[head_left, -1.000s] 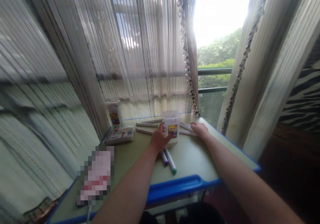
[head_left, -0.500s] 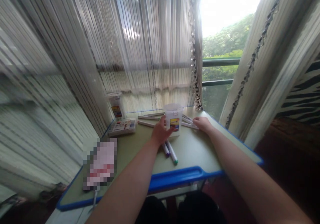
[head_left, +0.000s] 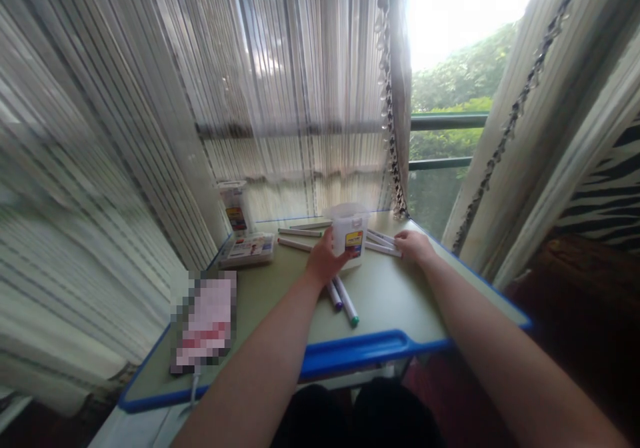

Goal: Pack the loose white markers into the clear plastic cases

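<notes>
A translucent plastic container (head_left: pixel 345 225) with a yellow and blue label is gripped by my left hand (head_left: pixel 325 258), its thumb across the front. The container leans slightly on the table. My right hand (head_left: pixel 414 245) is closed at the outer ends of several white markers (head_left: pixel 384 247) lying right of the container; its fingertips are partly hidden. In front of the container lie a purple-tipped marker (head_left: pixel 334 295) and a green-tipped marker (head_left: pixel 347 303). More markers (head_left: pixel 300 233) with green and red ends lie to its left.
The light table (head_left: pixel 390 301) has a blue rim. At its back left, a similar container (head_left: pixel 236 211) stands behind a flat clear box (head_left: pixel 247 249). A pixelated pink item (head_left: pixel 207 318) with a white cable lies front left. String curtains (head_left: pixel 310 101) hang behind.
The container has tilted slightly in my left hand. My right hand stays at the markers' ends, a little farther from the container. The view has shifted slightly.
</notes>
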Action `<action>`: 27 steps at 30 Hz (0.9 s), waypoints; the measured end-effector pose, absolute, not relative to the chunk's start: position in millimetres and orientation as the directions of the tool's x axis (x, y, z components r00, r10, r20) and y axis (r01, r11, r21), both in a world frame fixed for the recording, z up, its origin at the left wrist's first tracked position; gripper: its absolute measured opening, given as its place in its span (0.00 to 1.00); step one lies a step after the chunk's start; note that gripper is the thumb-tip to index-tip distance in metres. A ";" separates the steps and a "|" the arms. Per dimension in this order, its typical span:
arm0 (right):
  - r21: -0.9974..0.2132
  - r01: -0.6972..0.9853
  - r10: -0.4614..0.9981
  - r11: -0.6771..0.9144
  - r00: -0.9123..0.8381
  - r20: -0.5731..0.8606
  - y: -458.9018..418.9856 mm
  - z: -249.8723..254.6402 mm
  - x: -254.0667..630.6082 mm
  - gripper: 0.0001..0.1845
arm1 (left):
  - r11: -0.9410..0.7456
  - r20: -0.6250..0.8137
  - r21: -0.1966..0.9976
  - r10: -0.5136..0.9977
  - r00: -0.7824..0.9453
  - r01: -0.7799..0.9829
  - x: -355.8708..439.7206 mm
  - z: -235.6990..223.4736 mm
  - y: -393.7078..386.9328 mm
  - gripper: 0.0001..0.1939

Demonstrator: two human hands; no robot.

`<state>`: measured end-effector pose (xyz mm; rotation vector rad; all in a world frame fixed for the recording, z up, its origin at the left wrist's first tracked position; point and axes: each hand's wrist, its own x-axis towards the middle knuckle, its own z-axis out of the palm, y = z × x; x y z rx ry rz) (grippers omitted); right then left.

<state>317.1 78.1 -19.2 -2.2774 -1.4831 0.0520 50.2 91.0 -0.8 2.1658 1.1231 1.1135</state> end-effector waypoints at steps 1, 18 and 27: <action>-0.372 0.858 0.879 -0.353 0.441 0.183 78.2 -19.6 317.9 0.19 | -0.568 0.453 0.692 0.822 0.344 0.445 50.2 -1.7 91.9 0.33; -0.655 0.607 0.242 0.450 0.623 0.744 37.4 37.3 285.7 0.19 | -0.520 0.407 0.786 0.842 0.353 0.334 56.9 -3.4 95.9 0.39; -0.580 0.468 0.113 0.667 0.706 0.699 25.8 45.1 273.8 0.20 | -0.560 0.445 0.742 0.822 0.355 0.368 57.3 -8.0 101.0 0.41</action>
